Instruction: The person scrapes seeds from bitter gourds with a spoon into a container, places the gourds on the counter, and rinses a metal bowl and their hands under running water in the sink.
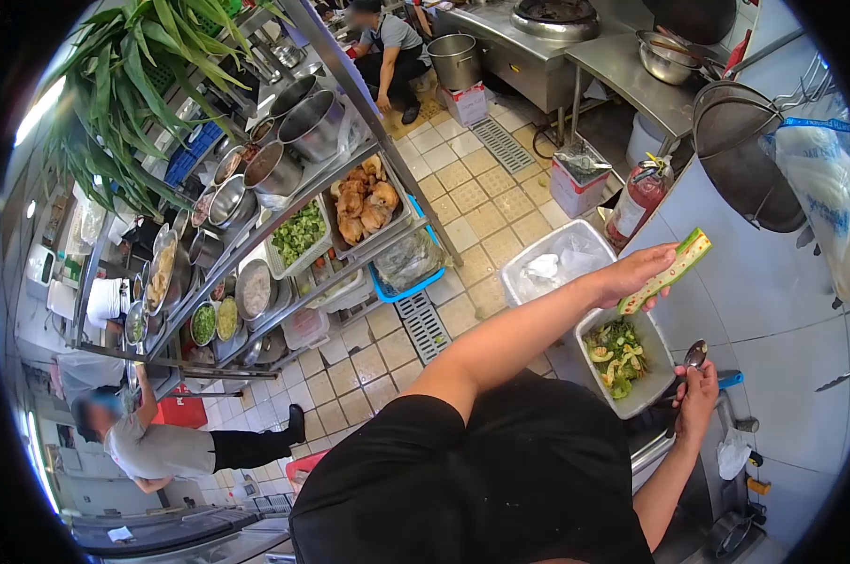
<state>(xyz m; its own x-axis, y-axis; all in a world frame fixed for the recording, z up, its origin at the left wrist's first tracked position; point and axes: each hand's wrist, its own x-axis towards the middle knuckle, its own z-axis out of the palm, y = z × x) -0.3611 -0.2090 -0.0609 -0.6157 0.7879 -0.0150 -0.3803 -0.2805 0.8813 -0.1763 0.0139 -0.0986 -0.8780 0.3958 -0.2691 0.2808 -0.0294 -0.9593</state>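
My left hand (639,278) is closed around a long halved bitter melon (671,273), green outside. Its pale cut face, dotted with reddish-brown spots, is turned up. In my right hand (695,399) is a metal spoon (696,353), bowl end up, a short way from the melon and not touching it. Below both hands stands a pale grey plastic bin (647,399) with green and yellowish vegetable scraps (616,357) inside. A blue-ended handle (729,379) shows just behind my right hand.
A white bin (516,279) with a plastic bag adjoins the scrap bin. Nearby stand a fire extinguisher (639,197) and hanging strainers (744,141). A steel rack (387,160) holds pots and food trays. One person (166,442) stands at left; another (394,56) crouches at the back.
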